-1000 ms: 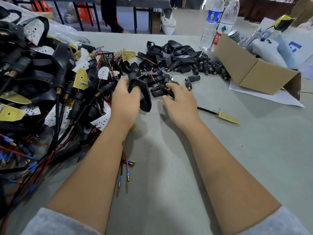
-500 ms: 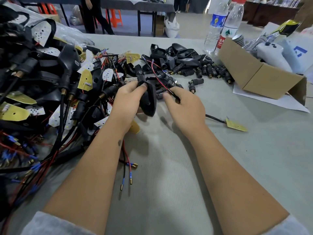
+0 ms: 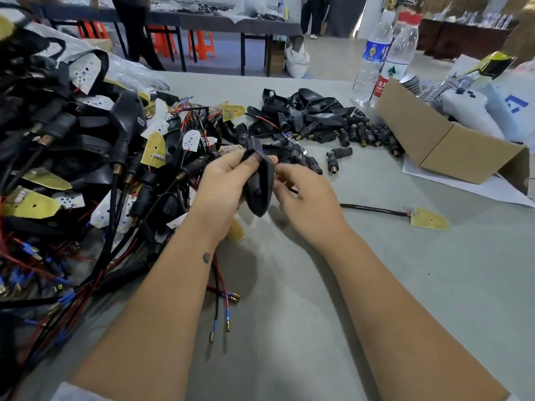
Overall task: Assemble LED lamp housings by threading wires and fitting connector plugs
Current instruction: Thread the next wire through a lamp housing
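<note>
Left hand (image 3: 223,192) is gripping a black lamp housing (image 3: 258,185) above the grey table (image 3: 304,314), thumb pressing on its upper end, fingers wrapping behind it. Housing is hanging roughly upright, pointed tip down, narrow neck up. Right hand (image 3: 307,198) is sitting just beside the housing's right edge with fingers curling toward it; fingertips are hidden behind the housing, so can't tell whether it's pinching a wire or just touching the shell. A black cable (image 3: 373,209) is running out from under the right hand to a yellow LED board (image 3: 428,219) lying flat on the table, well to the right. Big tangle of finished wired lamps (image 3: 86,169) is piling up on the left. Loose empty housings (image 3: 307,108) and black connector plugs (image 3: 362,134) are lying in a heap beyond the hands. Open cardboard box (image 3: 440,140) is sitting at right, two water bottles (image 3: 385,56) behind it. Two wire ends with blue sleeves and brass tips (image 3: 221,322) are poking out under the left forearm.
</note>
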The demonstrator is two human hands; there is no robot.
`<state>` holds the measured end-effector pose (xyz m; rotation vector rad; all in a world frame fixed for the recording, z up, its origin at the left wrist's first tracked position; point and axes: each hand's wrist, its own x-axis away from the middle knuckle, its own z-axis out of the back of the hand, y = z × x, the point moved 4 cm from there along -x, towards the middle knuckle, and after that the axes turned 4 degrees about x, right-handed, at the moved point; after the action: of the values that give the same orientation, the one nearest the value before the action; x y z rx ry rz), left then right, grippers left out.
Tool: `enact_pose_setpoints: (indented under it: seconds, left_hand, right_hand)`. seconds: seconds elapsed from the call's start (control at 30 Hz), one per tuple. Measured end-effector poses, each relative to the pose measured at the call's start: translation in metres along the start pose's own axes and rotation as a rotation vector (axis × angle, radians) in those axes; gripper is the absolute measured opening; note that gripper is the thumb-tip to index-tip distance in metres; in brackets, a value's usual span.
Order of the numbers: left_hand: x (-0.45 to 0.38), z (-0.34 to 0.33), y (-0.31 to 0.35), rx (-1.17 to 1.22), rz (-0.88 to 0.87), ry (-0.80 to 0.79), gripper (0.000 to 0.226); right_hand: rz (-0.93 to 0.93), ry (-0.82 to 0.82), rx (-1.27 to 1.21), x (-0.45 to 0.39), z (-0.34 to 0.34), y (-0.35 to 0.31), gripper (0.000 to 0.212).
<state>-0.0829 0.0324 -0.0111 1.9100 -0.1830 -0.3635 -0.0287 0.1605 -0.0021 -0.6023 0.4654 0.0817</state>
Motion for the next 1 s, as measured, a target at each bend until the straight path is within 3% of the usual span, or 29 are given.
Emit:
enact_pose_setpoints:
  seconds: [0.1,0.23,0.3,0.37,0.47,0.57,0.73,0.87,1.0]
  left_hand:
    - [0.001,-0.003,-0.001,-0.041,-0.008,0.058,0.028]
    - [0.003,0.008,0.004,-0.29,-0.151,0.358,0.022]
    - [0.003,0.012,0.002,-0.419,-0.142,0.453,0.015]
    - [0.002,0.014,-0.002,-0.399,-0.095,0.482,0.007]
    - [0.003,0.012,-0.005,-0.252,-0.064,0.416,0.032]
    - [0.002,0.01,-0.005,-0.207,-0.049,0.357,0.047]
    - [0.004,-0.001,0.002,-0.135,-0.023,0.214,0.039]
    - [0.006,-0.007,0.003,-0.134,-0.031,0.121,0.038]
    - [0.007,-0.01,0.002,-0.169,-0.044,0.058,0.034]
  right_hand:
    - [-0.04,0.021,-0.108,0.002,-0.004,-0.005,0.019]
    - [-0.152,0.176,-0.001,0.002,0.007,0.008,0.018]
    - [-0.19,0.229,-0.019,0.003,0.012,0.012,0.017]
    - [-0.16,0.276,-0.013,0.005,0.016,0.007,0.014]
    - [-0.029,0.311,0.046,0.009,0.018,-0.01,0.014]
    - [0.068,0.233,0.131,0.01,0.012,-0.022,0.019]
    - [0.015,0.097,0.222,0.007,0.006,-0.014,0.022]
    - [0.008,0.132,0.217,0.007,0.005,-0.013,0.022]
    - [0.021,0.175,0.026,0.008,0.007,-0.012,0.019]
